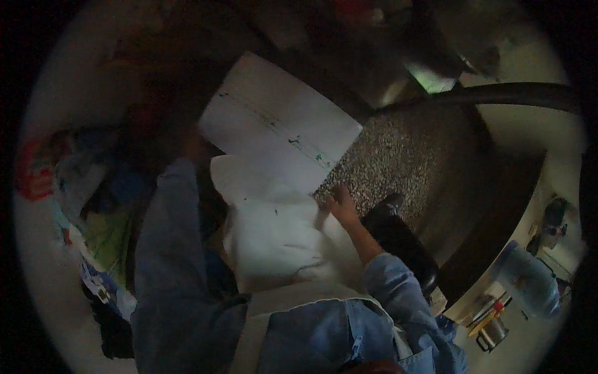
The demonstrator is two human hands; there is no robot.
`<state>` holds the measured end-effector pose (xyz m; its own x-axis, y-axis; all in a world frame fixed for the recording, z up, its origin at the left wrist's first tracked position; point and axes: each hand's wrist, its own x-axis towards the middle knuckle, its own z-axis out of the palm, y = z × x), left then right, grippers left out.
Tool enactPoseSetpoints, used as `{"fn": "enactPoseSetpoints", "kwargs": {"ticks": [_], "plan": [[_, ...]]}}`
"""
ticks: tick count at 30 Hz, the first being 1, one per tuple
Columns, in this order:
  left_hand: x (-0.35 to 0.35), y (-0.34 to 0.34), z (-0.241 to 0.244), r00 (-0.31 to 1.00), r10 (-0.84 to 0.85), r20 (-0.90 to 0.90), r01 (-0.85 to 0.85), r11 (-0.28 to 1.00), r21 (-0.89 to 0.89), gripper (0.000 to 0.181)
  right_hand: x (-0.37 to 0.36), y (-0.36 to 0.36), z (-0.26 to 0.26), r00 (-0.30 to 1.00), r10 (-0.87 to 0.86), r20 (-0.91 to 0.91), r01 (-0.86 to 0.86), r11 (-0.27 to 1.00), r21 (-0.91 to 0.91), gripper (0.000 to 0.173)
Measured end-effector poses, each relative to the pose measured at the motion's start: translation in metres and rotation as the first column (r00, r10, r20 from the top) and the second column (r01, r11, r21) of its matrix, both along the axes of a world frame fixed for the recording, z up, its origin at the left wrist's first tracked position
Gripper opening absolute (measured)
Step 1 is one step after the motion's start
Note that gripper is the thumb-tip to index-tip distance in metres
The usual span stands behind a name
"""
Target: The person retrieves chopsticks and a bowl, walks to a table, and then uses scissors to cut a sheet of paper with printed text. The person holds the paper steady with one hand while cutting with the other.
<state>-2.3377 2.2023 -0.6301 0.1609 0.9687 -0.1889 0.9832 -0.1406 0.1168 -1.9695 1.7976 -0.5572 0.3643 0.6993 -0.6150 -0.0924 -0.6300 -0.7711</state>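
A white rectangular board or box [280,112] with a line of green marks lies tilted across the upper middle. My left hand [192,140] is in deep shade at its left edge; its fingers and any grip cannot be made out. Below the board's lower right corner is my right hand [340,204], fingers bent and apart, with nothing visible in it. It is beside the white apron [275,233] over my front, whose upper part meets the board's lower edge. Whether the right hand touches the apron is unclear.
Speckled ground [392,159] shows right of the board, with a black boot or similar dark object [402,243] on it. A dark curved bar [509,93] crosses the upper right. At right are a bluish translucent container [528,280] and a metal mug [493,334]. Mixed cloth-like items [107,233] lie left.
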Motion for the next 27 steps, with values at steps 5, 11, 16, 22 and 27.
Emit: {"fn": "enactPoseSetpoints", "kwargs": {"ticks": [5,11,16,22,27], "plan": [[0.004,0.016,-0.009,0.997,-0.045,-0.065,0.039,0.994,-0.102,0.040,-0.011,0.031,-0.008,0.922,-0.253,-0.291,0.214,0.964,-0.160,0.061],[0.052,0.005,0.030,0.973,-0.231,0.014,0.231,0.966,-0.114,0.040,-0.018,0.034,-0.009,0.940,-0.268,-0.211,0.295,0.950,0.106,0.068],[0.121,-0.045,0.070,0.817,-0.534,0.216,0.570,0.806,-0.163,0.041,0.028,0.010,-0.009,0.935,-0.299,0.193,0.300,0.954,0.024,0.079],[0.212,-0.094,0.081,0.626,-0.754,0.200,0.780,0.605,-0.162,0.041,0.101,-0.037,-0.027,0.800,-0.465,0.379,0.458,0.882,0.115,0.078],[0.234,-0.116,0.092,0.781,-0.278,0.559,0.483,0.836,-0.259,0.048,0.101,-0.051,-0.018,0.597,-0.210,0.774,0.306,0.952,0.022,0.058]]}}
